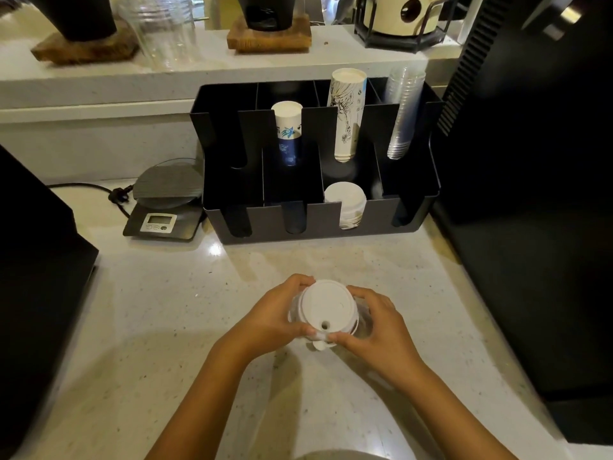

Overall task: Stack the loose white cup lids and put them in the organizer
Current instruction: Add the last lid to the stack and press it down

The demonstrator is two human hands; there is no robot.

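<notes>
Stack of white cup lids [326, 308]: held above the tabletop [166, 327], in front of the black organizer [318, 220]. Clamped between left hand [277, 318] and right hand [376, 325], fingers closed around its rim. Lid count was obscured, apparently several.

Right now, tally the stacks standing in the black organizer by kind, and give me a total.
Paper cup stacks: 2, blue-patterned and sketch-printed
Clear plastic cup stacks: 1
White stacks in the front row: 1
Total: 4 stacks in the organizer
</notes>
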